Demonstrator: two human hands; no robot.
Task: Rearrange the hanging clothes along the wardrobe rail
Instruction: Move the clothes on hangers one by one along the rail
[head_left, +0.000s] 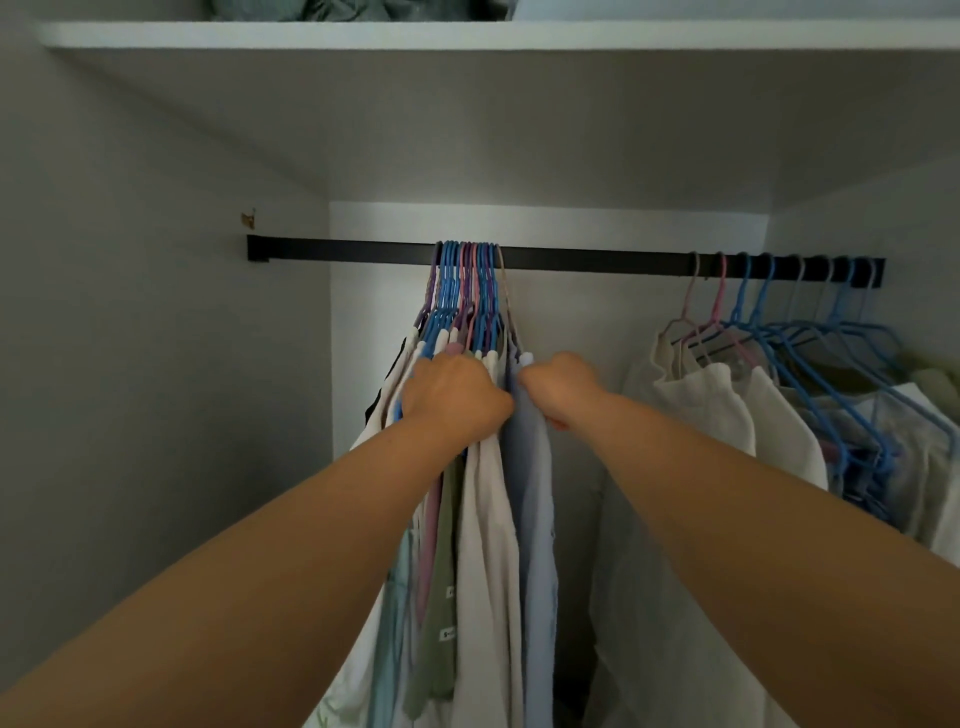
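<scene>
One black metal wardrobe rail (571, 258) spans the wardrobe below one white shelf (467, 35). Two groups of garments hang from it. The left group (467, 519) is packed tight near the middle of the rail; its purple, blue and pink plastic hangers (467, 291) overlap too closely for an exact count. The right group (779, 415), well apart at the right end, hangs on about nine pink, blue and pale hangers (763, 312), spread loosely.

Two hands are in view. The left hand (454, 392) has its fingers curled over the shoulders of the packed garments, gripping them. The right hand (558, 387) is closed in a fist on the pale blue garment (535, 493) at the right edge of that group, just beside the left hand.
</scene>
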